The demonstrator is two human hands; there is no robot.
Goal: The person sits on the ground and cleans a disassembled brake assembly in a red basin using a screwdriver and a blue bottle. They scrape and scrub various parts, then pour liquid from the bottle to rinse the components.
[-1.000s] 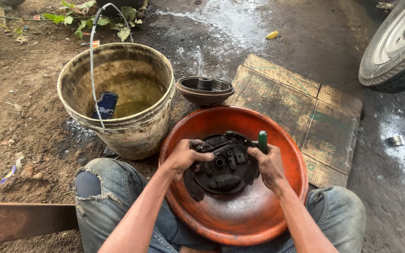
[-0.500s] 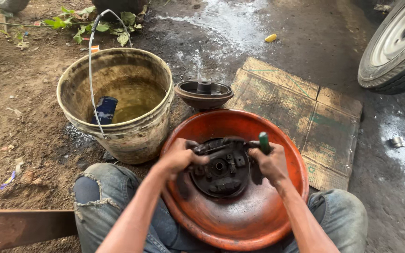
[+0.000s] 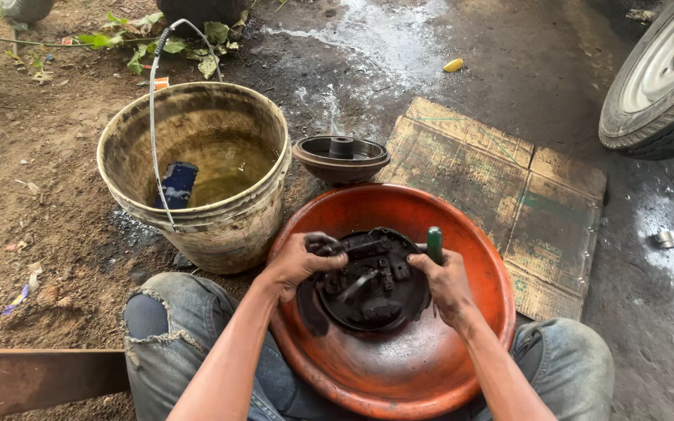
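Person seated on the ground, knees apart, orange basin (image 3: 431,374) resting between the legs. In the basin: a round, black, greasy brake plate assembly (image 3: 372,284), lying flat, face up, roughly centred and slightly toward the far rim.

Left hand (image 3: 296,263): grip clenched on the upper left edge of the brake plate assembly, fingers curled over a dark part at its rim. Right hand (image 3: 448,282): grip closed around a green-handled tool (image 3: 434,243); handle end pokes up above the fist, working end hidden by the hand, cannot tell what it touches.

Key relation: the assembly lies between the two hands, left hand on its left edge, right hand touching its right edge. The tool's long axis runs near upright, slightly away from the person, just beside the plate's right rim. Both hands equally close; the left alone actually holds the plate.

Around: a dirty bucket (image 3: 196,175) of murky liquid with wire bail, just left of the basin; a dark brake drum (image 3: 341,156) beyond the basin; flattened cardboard (image 3: 509,195) to the right; a vehicle wheel (image 3: 665,78) at upper right.
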